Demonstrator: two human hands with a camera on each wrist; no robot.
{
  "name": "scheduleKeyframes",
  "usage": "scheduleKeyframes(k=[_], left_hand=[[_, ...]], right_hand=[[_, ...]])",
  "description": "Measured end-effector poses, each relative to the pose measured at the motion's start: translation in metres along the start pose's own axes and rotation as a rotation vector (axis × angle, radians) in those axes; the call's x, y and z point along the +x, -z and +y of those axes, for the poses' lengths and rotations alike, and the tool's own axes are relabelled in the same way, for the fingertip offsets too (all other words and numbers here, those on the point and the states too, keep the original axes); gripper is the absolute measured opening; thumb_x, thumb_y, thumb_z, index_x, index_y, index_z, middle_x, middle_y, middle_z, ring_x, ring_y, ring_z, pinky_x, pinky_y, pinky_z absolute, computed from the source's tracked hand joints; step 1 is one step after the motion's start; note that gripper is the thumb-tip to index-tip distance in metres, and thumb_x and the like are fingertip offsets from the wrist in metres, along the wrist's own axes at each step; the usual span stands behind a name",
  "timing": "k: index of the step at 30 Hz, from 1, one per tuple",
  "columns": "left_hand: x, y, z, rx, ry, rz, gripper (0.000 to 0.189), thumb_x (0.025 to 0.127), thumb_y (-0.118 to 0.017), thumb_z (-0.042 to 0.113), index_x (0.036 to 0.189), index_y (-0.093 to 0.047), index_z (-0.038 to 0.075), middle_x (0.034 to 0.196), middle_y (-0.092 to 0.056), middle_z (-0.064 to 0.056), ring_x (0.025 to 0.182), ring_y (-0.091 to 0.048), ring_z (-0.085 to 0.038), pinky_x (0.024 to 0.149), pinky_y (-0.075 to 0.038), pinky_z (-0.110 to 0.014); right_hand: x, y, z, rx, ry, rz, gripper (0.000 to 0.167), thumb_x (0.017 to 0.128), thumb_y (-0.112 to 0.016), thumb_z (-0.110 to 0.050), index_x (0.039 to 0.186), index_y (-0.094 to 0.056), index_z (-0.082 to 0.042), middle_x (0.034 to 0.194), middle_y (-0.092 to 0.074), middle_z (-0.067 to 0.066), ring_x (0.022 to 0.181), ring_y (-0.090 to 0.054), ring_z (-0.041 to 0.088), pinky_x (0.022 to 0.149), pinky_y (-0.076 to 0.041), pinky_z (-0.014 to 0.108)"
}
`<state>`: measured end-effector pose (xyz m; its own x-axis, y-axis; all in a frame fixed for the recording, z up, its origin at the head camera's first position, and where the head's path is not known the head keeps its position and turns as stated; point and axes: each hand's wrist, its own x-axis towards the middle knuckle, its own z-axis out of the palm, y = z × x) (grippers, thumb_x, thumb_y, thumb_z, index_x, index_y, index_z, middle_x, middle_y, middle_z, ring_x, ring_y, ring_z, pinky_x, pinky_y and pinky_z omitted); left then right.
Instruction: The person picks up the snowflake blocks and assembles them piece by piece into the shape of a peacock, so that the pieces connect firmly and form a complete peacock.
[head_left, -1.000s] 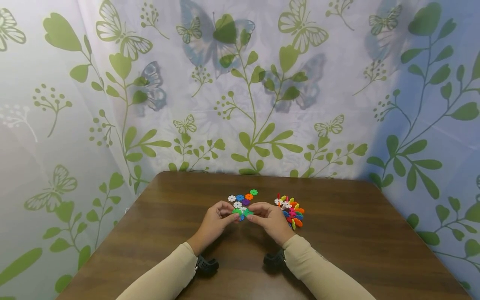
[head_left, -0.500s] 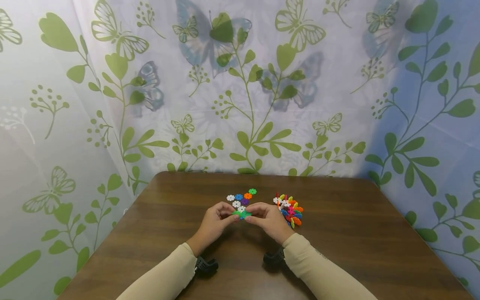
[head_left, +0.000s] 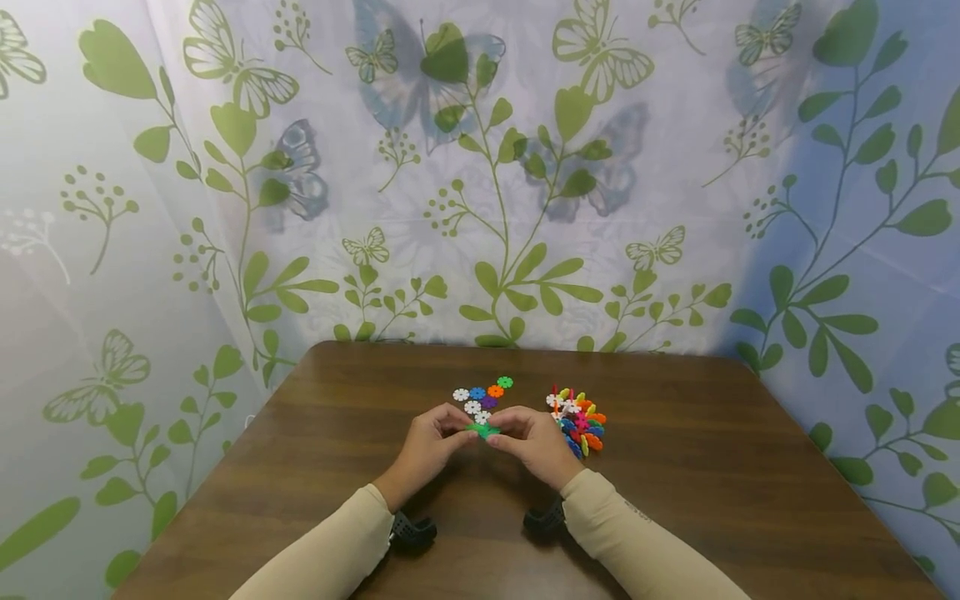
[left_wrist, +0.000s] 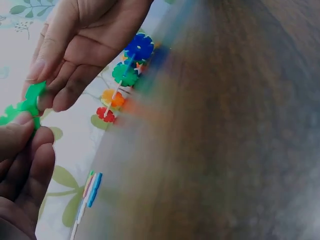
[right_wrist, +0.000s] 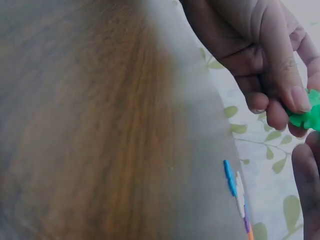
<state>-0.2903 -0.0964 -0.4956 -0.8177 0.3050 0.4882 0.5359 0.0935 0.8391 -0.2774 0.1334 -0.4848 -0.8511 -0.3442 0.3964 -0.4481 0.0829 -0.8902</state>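
"Where are the green pieces (left_wrist: 34,97) sitting?"
"Between the fingertips (left_wrist: 22,119). The left hand (head_left: 427,442) and right hand (head_left: 538,443) are both pinching them, leaving little opening."
"How is one working well?"
"Probably by keeping them aligned, pressing gently."

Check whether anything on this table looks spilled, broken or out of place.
Nothing stands out. Flat discs lie together on the table, a multicoloured cluster sits to their right, and the left hand and right hand pinch green pieces.
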Motion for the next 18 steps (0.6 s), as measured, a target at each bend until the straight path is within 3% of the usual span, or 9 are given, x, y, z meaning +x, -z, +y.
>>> scheduleKeyframes(k=[4,7,11,14,18], left_hand=[[0.003,0.0,-0.002,-0.035,0.023,0.022,0.014,0.094,-0.08,0.004,0.104,-0.071,0.003,0.092,-0.077,-0.01,0.083,-0.073,-0.038,0.074,-0.061,-0.038],[0.005,0.0,-0.004,-0.036,0.043,0.053,0.015,0.094,-0.081,0.007,0.104,-0.071,0.003,0.093,-0.077,-0.01,0.084,-0.072,-0.036,0.073,-0.059,-0.032],[0.005,0.001,-0.005,-0.048,0.069,0.126,0.015,0.094,-0.081,0.004,0.106,-0.072,0.004,0.093,-0.076,-0.01,0.084,-0.071,-0.03,0.073,-0.057,-0.027],[0.005,0.002,-0.006,-0.078,0.09,0.169,0.017,0.094,-0.08,0.001,0.109,-0.072,0.002,0.094,-0.075,-0.012,0.086,-0.071,-0.031,0.075,-0.058,-0.028],[0.004,0.004,-0.008,-0.081,0.101,0.188,0.02,0.095,-0.079,0.003,0.112,-0.07,-0.002,0.097,-0.074,-0.014,0.089,-0.071,-0.036,0.078,-0.06,-0.034]], right_hand=[[0.0,0.0,-0.002,-0.012,0.02,0.012,0.031,0.095,-0.081,-0.007,0.124,-0.072,0.0,0.118,-0.072,0.015,0.102,-0.073,0.031,0.086,-0.06,0.033],[0.0,0.002,-0.001,-0.027,0.001,0.017,0.038,0.095,-0.081,-0.009,0.13,-0.068,0.0,0.117,-0.073,0.017,0.104,-0.072,0.034,0.088,-0.059,0.037],[0.0,0.004,0.005,-0.168,-0.031,0.003,0.042,0.097,-0.079,-0.01,0.135,-0.065,0.0,0.124,-0.07,0.018,0.109,-0.07,0.034,0.094,-0.057,0.046],[0.0,0.004,0.01,-0.366,-0.035,-0.095,0.044,0.099,-0.077,-0.012,0.139,-0.063,0.001,0.137,-0.063,0.019,0.121,-0.064,0.036,0.102,-0.051,0.053],[0.001,0.0,0.015,-0.602,-0.008,-0.302,0.049,0.105,-0.069,-0.016,0.148,-0.057,0.002,0.156,-0.048,0.02,0.135,-0.047,0.042,0.109,-0.039,0.06]])
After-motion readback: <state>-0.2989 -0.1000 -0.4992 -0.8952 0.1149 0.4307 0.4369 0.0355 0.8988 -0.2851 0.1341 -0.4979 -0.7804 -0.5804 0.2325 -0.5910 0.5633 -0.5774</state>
